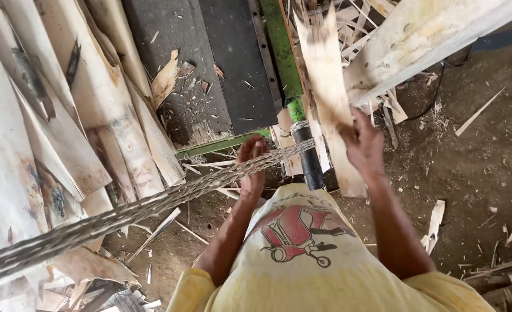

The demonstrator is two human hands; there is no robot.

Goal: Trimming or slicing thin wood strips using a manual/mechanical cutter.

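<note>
The right hand (363, 144) has its fingers closed on a thin wood strip (325, 75) — held upright over the green-and-black roller (302, 133). The left hand (251, 164) curls around a taut braided rope (152, 205). Bare dirt floor (475, 167) lies open to the right — stacked veneer sheets (48, 115) crowd the left.

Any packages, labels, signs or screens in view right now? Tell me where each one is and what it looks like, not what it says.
No packages, labels, signs or screens show.
Only printed item: a graphic on the chest of the person's yellow shirt, bottom centre, a red and white machine shape with small wheels, outlined in dark lines.
</note>
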